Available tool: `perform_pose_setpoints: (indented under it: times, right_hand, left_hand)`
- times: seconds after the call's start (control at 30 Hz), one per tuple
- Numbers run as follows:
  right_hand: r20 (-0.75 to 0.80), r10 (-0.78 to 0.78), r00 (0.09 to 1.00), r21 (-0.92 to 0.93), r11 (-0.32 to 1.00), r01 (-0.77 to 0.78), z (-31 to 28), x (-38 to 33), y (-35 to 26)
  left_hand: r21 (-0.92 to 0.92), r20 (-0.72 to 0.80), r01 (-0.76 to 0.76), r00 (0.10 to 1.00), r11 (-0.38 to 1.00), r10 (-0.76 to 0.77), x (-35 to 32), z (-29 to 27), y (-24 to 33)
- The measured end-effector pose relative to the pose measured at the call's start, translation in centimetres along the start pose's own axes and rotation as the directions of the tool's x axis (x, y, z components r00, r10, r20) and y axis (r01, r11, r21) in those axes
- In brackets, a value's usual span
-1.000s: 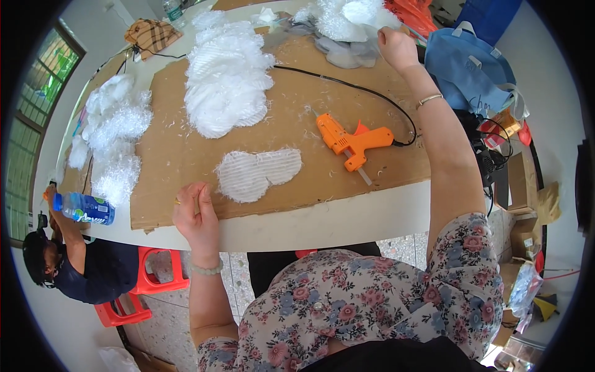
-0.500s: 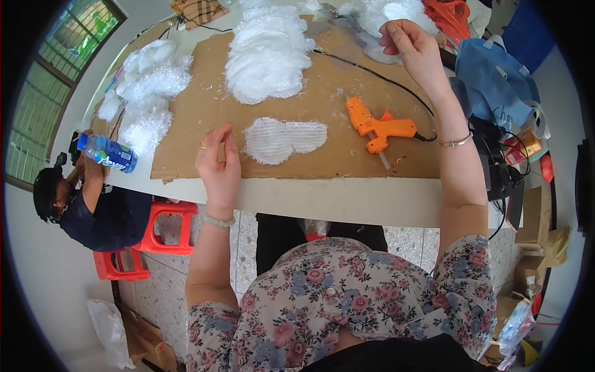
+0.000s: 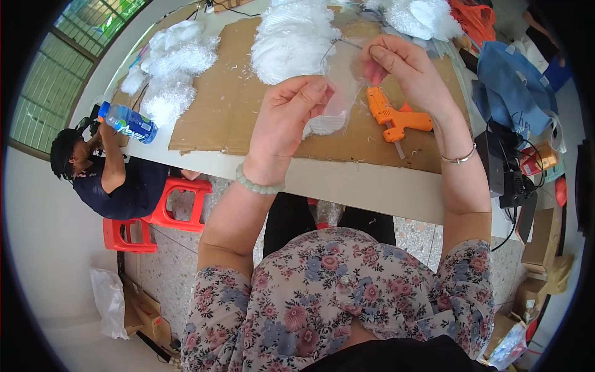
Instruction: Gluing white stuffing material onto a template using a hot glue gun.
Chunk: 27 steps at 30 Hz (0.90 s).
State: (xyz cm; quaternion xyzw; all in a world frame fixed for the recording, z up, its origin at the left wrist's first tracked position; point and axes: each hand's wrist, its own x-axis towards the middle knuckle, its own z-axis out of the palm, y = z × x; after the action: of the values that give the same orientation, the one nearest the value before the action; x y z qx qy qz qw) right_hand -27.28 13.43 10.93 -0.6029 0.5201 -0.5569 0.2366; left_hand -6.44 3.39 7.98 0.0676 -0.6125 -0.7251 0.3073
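Between my two hands hangs a piece of clear plastic film (image 3: 344, 77), thin and see-through; whether it is a sheet or a bag I cannot tell. My left hand (image 3: 296, 111) pinches its left side, and my right hand (image 3: 401, 71) pinches the upper right. Behind the film and my left fingers, a ribbed white fabric piece (image 3: 323, 126) lies on the brown cardboard (image 3: 217, 127), mostly hidden. An orange glue gun (image 3: 396, 116) rests on the cardboard below my right hand, its cord partly covered by my wrist.
Stacked white fabric pieces (image 3: 288, 46) lie beyond my left hand. Fluffy white scraps (image 3: 176, 68) and a blue-capped bottle (image 3: 130, 123) are on the left, where another person (image 3: 121, 177) sits. A blue bag (image 3: 514, 87) and black devices (image 3: 493, 164) stand at the right.
My right hand has come down from the far right of the table. My left hand has moved up and right. Clear film now stretches between them, over the white fabric piece.
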Motion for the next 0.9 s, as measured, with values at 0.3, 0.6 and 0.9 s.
perform_pose_setpoints:
  times: [0.3,0.6,0.9]
  right_hand:
    - [0.136,0.013,0.991,0.154,0.987,-0.034,-0.3,-0.1,0.5]
    - [-0.360,0.091,0.928,0.126,0.991,-0.048,-3.1,1.8,2.3]
    - [-0.488,-0.501,0.715,-0.855,0.438,-0.277,-14.0,-0.3,12.8]
  left_hand:
    - [-0.231,-0.141,-0.040,0.990,0.972,0.007,-1.0,2.2,-1.1]
    - [-0.146,-0.475,-0.091,0.880,0.985,0.011,-1.7,-2.0,-1.6]
    - [-0.144,-0.586,-0.174,0.808,0.974,0.058,-2.5,-3.4,-2.5]
